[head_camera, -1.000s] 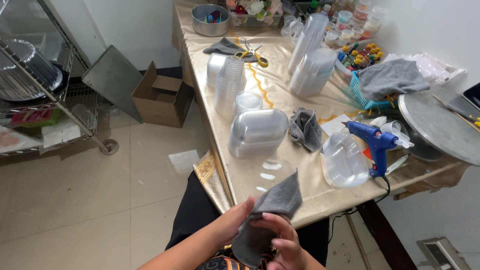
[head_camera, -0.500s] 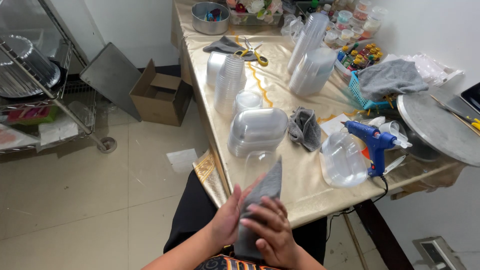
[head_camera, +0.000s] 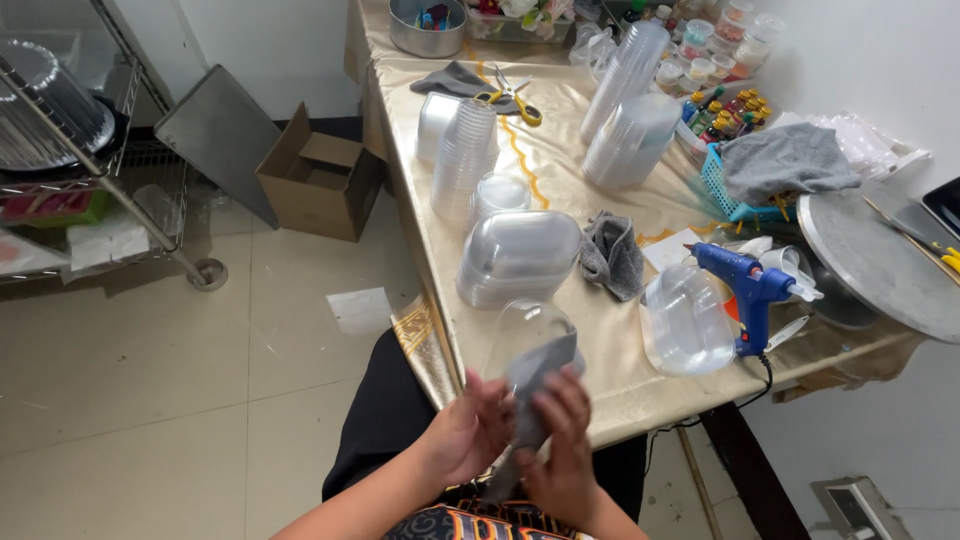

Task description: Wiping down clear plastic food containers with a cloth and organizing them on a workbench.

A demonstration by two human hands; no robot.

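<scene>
Clear dome lid (head_camera: 525,335) now raised off the lap, grey cloth (head_camera: 535,390) pushed inside it since a second ago: wiping underway. Left hand (head_camera: 470,435) grips lid at 8 o'clock, right hand (head_camera: 560,450) pinches cloth at 5 o'clock, near table (head_camera: 620,380) edge.

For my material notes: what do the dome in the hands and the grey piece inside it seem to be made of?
Dome: probably thin clear plastic, glossy; the table shows through it. Grey piece: seems soft matte cloth, since it folds and creases.
</scene>
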